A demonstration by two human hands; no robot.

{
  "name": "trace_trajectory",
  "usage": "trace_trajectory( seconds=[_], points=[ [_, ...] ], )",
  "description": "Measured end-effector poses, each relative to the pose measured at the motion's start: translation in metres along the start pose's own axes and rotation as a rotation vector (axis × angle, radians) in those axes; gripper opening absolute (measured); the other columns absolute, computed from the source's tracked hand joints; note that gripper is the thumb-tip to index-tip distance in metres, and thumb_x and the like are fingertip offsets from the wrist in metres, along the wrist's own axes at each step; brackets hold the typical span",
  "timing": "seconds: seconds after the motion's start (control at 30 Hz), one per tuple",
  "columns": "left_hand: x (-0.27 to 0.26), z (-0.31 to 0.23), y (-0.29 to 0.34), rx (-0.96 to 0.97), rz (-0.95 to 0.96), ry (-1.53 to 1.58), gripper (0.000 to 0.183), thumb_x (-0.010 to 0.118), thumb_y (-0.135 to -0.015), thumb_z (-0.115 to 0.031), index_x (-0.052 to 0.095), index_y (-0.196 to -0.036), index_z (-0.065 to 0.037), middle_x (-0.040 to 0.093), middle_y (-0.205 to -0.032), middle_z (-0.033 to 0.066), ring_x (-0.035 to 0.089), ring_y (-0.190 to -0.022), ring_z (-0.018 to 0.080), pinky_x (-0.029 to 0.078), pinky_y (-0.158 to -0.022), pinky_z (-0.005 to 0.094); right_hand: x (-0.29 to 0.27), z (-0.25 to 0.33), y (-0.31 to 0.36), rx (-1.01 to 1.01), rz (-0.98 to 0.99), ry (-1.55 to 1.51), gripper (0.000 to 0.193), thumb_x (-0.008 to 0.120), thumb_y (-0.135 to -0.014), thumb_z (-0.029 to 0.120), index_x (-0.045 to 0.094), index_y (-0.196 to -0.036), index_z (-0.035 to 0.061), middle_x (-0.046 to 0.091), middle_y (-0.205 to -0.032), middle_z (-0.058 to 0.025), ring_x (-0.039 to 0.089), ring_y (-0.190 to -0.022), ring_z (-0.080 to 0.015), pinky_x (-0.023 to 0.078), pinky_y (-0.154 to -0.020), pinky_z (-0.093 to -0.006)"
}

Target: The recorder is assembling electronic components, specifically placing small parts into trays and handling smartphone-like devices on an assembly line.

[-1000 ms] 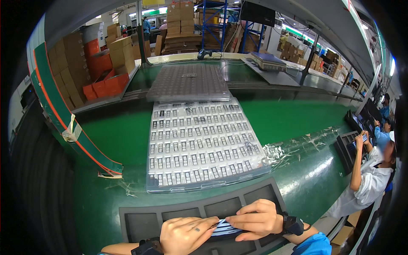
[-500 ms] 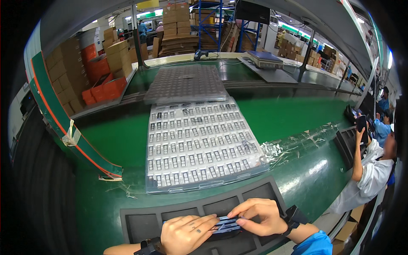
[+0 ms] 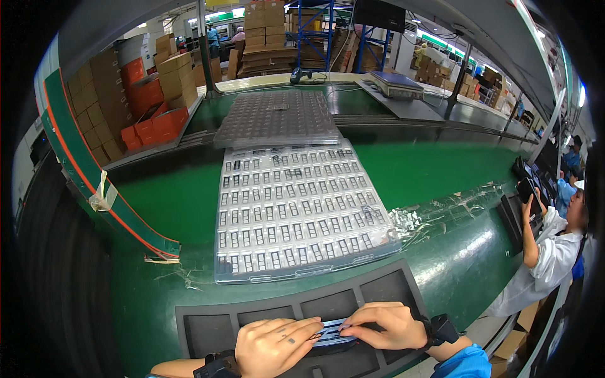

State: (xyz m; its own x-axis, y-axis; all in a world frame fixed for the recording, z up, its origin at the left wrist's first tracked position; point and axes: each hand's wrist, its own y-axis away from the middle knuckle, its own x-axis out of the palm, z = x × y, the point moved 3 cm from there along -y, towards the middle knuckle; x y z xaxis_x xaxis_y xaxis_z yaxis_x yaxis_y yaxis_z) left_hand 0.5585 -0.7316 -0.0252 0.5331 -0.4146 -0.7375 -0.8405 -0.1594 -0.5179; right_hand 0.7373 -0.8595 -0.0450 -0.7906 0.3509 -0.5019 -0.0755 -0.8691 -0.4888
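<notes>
Green bench (image 3: 454, 252) (glossy) beneath trays (image 3: 357, 293)

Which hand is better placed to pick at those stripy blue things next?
Probably the right hand: its thumb and fingertips pinch at the right side of the blue-and-white strips. The left hand lies over their left side, so it looks less free.

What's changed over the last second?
The right hand has drawn its thumb up from below the blue-white striped pieces and now pinches at their right end. On the right, a co-worker's black device has tipped left. The left hand, the black tray and the clear parts tray stayed put.
</notes>
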Motion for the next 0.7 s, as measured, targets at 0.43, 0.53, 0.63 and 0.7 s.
trace_trajectory(
  seconds=[0.43, 0.53, 0.63, 0.7],
  points=[
    [0.002, 0.000, 0.004, -0.004, -0.041, 0.012, 0.024, 0.072, -0.080, -0.008, 0.069, -0.103, -0.005, 0.072, -0.102, 0.0089, 0.069, -0.081, 0.0229, 0.056, -0.072, 0.0316, 0.000, 0.007, 0.000, -0.308, -0.051, 0.436, 0.025, 0.085, -0.066, 0.010, 0.071, -0.087, 0.0100, 0.072, -0.081, 0.0009, 0.062, -0.065, -0.0137, 0.047, -0.059, -0.0238],
    [0.001, 0.000, 0.007, 0.000, -0.069, 0.022, 0.023, 0.071, -0.081, -0.010, 0.069, -0.103, -0.006, 0.072, -0.101, 0.0083, 0.069, -0.081, 0.0221, 0.056, -0.072, 0.0315, 0.002, 0.000, -0.001, -0.298, -0.034, 0.380, 0.023, 0.085, -0.065, 0.010, 0.072, -0.084, 0.0124, 0.072, -0.081, 0.0043, 0.061, -0.067, -0.0119, 0.045, -0.059, -0.0228],
    [0.002, 0.000, 0.003, -0.017, -0.036, -0.010, 0.022, 0.071, -0.081, -0.012, 0.069, -0.103, -0.006, 0.072, -0.101, 0.0078, 0.069, -0.081, 0.0214, 0.056, -0.071, 0.0312, 0.002, 0.006, -0.002, -0.287, -0.010, 0.359, 0.022, 0.085, -0.066, 0.012, 0.073, -0.084, 0.0131, 0.071, -0.081, 0.0048, 0.061, -0.068, -0.0115, 0.045, -0.059, -0.0228],
    [0.008, 0.002, 0.000, -0.120, 0.041, 0.009, 0.014, 0.070, -0.081, -0.010, 0.073, -0.094, -0.008, 0.074, -0.096, 0.0073, 0.073, -0.084, 0.0194, 0.058, -0.067, 0.0283, 0.002, 0.008, -0.004, -0.283, 0.004, 0.377, 0.020, 0.084, -0.067, 0.013, 0.074, -0.085, 0.0137, 0.071, -0.081, 0.0055, 0.060, -0.068, -0.0114, 0.044, -0.060, -0.0226]
  ],
)
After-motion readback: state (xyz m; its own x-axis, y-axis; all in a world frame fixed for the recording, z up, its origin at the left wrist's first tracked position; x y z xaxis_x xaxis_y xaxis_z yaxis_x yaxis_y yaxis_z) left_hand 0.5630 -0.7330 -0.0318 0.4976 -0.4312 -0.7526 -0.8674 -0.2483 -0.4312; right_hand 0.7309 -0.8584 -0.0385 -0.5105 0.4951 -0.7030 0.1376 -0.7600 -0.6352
